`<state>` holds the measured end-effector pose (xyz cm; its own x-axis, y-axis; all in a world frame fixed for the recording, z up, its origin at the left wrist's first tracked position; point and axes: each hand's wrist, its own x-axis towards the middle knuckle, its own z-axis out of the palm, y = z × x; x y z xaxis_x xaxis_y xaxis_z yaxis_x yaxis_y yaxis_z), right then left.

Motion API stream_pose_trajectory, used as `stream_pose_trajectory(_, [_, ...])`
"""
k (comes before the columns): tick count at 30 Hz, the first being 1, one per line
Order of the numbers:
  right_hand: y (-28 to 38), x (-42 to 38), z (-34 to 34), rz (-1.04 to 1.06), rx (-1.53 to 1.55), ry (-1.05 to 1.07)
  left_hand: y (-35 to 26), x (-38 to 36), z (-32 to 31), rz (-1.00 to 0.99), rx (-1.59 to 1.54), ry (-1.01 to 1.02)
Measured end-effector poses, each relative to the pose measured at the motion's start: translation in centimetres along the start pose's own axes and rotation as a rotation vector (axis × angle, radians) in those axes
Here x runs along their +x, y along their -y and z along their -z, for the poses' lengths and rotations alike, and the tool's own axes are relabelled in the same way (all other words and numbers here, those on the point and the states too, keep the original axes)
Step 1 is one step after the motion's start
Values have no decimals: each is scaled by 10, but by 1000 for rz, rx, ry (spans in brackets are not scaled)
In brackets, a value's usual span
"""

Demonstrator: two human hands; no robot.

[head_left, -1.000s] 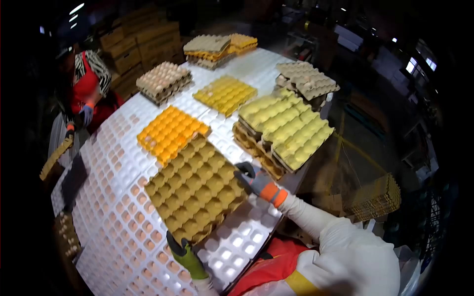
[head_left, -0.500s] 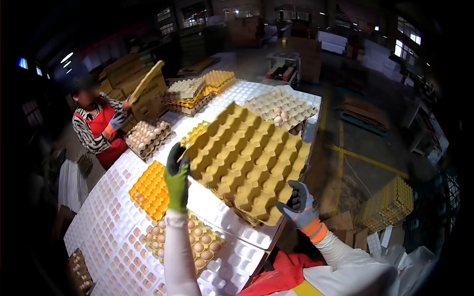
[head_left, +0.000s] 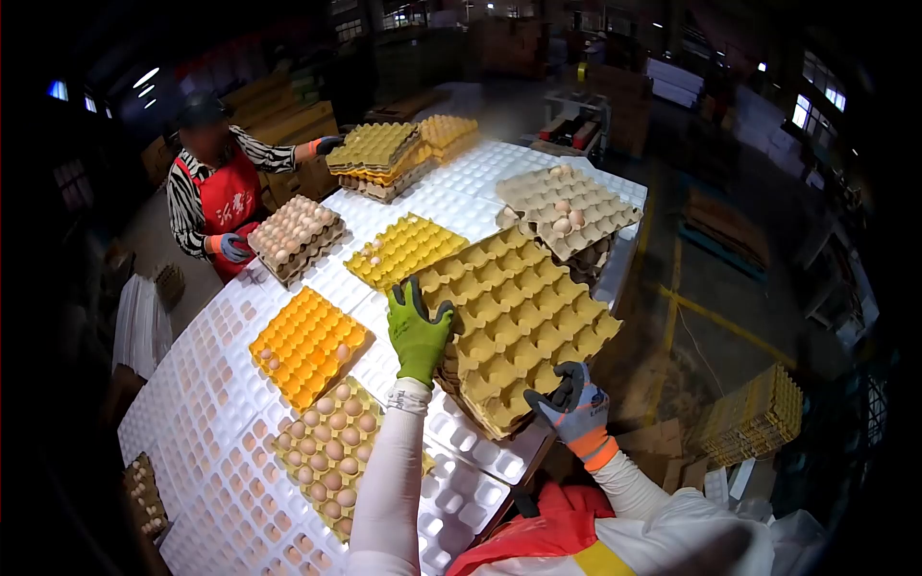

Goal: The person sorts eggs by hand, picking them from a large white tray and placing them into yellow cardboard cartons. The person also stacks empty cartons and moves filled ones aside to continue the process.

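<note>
A tan-yellow egg tray (head_left: 523,322), with no eggs in it, lies on a stack of similar trays at the table's near right edge. My left hand (head_left: 420,336), in a green glove with dark fingertips, is at the tray's left edge, thumb and fingers apart. At the lower right edge is my right hand (head_left: 573,405), in a grey and orange glove, its fingers bent and spread from the thumb. Left of the stack lie a tan tray of brown eggs (head_left: 331,451), an orange tray with a few eggs (head_left: 305,346), and a yellow tray (head_left: 403,252).
White dimpled sheets (head_left: 206,413) cover the table. Beyond the stack is a grey tray (head_left: 567,204) with several eggs. Across the table, a co-worker in a red apron (head_left: 230,197) stands beside stacked egg trays (head_left: 298,235). More trays (head_left: 754,418) stand at the lower right.
The tan-yellow tray has settled lower and flatter on the stack. My left hand has shifted right in view. The co-worker's raised tray is now down on the far pile.
</note>
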<state>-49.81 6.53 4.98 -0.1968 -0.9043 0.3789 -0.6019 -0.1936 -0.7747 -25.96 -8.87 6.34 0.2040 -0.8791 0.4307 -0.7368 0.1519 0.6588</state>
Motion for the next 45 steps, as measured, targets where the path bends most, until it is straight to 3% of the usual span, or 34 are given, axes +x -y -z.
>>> stream_pose_trajectory(2, [4,5,3,-62,28,52,12,-5,-6,-59,-172,-91])
stream_pose_trajectory(5, [5,6,10,45,-247,91,37,-6,1,-226,-229,-104])
stream_pose_trajectory(6, [-5,5,11,61,-158,61,41,-15,14,-98,-459,-45])
stream_pose_trajectory(7, [8,5,22,217,-239,-55,46,-28,33,13,-537,-38])
stream_pose_trajectory(8, [41,5,31,-26,36,32,68,-45,52,153,-694,9])
stream_pose_trajectory(9, [55,2,35,-9,179,24,88,-68,74,74,-779,-100])
stream_pose_trajectory(10, [62,-7,38,65,235,37,105,-95,105,33,-641,-236])
stream_pose_trajectory(11, [70,-15,40,137,292,54,123,-130,148,192,-543,-250])
stream_pose_trajectory(13, [60,-41,23,263,303,221,155,-202,204,416,-661,-557])
stream_pose_trajectory(15, [89,-64,-27,279,393,518,221,-286,243,614,-320,-753])
stream_pose_trajectory(17, [79,-87,-87,377,320,800,184,-324,262,749,-425,-715])
stream_pose_trajectory(19, [57,-112,-146,520,185,866,188,-363,244,651,-392,-562])
stream_pose_trajectory(21, [67,-125,-185,771,-60,866,157,-360,237,641,-250,-281])
stream_pose_trajectory(23, [88,-134,-217,894,-343,970,152,-350,227,270,268,-136])
stream_pose_trajectory(25, [102,-137,-239,964,-579,1097,151,-343,226,216,486,131])
stream_pose_trajectory(26, [102,-136,-242,989,-550,1089,157,-345,223,209,515,151])
stream_pose_trajectory(30, [81,-120,-238,697,-146,1048,169,-348,216,195,506,179])
stream_pose_trajectory(34, [75,-124,-231,759,-207,1003,172,-335,241,297,194,236])
stream_pose_trajectory(37, [106,-130,-233,918,-485,1074,177,-334,259,592,-531,-38])
stream_pose_trajectory(38, [101,-138,-248,965,-529,1124,200,-347,257,557,-666,-89])
stream_pose_trajectory(39, [64,-156,-286,1049,-501,988,195,-344,261,542,-556,-92])
stream_pose_trajectory(40, [53,-168,-300,1068,-423,752,191,-333,260,621,-734,-70])
stream_pose_trajectory(41, [52,-170,-307,1007,-413,907,241,-348,242,580,-524,-35])
stream_pose_trajectory(42, [14,-186,-340,831,-46,836,239,-333,236,279,-74,19])
stream_pose_trajectory(43, [55,-173,-305,1120,-309,758,203,-310,239,370,19,150])
stream_pose_trajectory(45, [70,-169,-270,1096,-329,864,209,-308,222,50,534,194])
